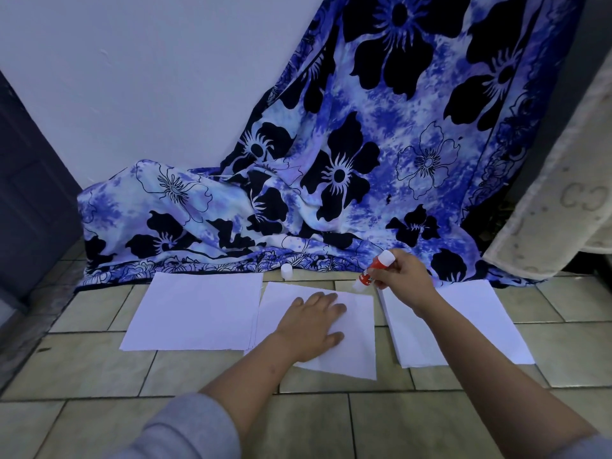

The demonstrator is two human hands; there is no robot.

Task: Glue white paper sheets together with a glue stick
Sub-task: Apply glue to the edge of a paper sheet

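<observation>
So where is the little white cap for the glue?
In the head view, the cap stands on the tiled floor by the edge of the flowered cloth, just beyond the left paper pile and left of the glue stick.

I'm looking at a blue-and-white cloth (347, 160) with big black flowers. It drapes down a white wall (132, 77) and bunches onto the beige tiled floor (99, 369). A dark door (29, 200) stands far left, and a cream patterned rug (556, 207) hangs at the right edge.

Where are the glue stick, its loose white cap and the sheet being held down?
glue stick (367, 275), head view, red label.
cap (286, 271), head view, its side.
middle sheet (357, 352), head view, bare right part.
</observation>
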